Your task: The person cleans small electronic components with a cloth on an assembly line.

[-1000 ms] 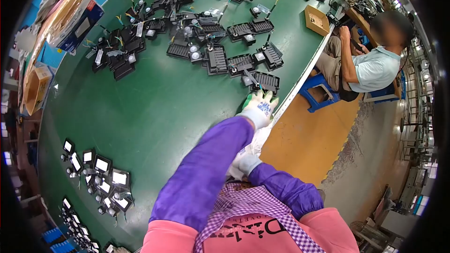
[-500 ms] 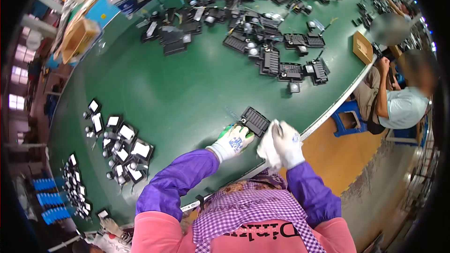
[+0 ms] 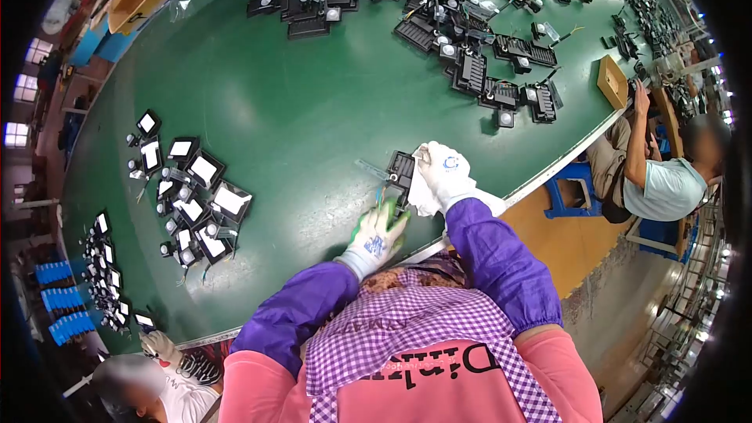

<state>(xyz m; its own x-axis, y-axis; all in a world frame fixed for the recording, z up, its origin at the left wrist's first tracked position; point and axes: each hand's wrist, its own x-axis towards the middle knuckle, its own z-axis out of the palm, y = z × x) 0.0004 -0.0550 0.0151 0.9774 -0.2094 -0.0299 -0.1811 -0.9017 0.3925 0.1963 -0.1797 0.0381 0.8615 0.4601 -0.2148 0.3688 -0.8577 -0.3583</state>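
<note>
A black finned lamp housing (image 3: 402, 172) lies on the green table near its front edge, with thin wires and a clear tag at its left. My left hand (image 3: 376, 240), in a white glove with green fingertips, is at the near end of the housing, its fingers apart around the wires and the lower part. My right hand (image 3: 446, 170), gloved in white, is closed on a white cloth (image 3: 424, 197) against the housing's right side. Part of the cloth hangs down beyond the hand toward the table edge.
White-faced lamps (image 3: 205, 168) lie in a group at the left. Many black lamps (image 3: 471, 72) are spread along the far side. A cardboard box (image 3: 612, 82) stands near a seated person (image 3: 666, 180) at the right. Another person (image 3: 176, 384) is at the lower left.
My right hand has moved up and left with the cloth along the housing. My left hand has shifted lower, and the housing is turned more upright in view. The camera view has shifted.
</note>
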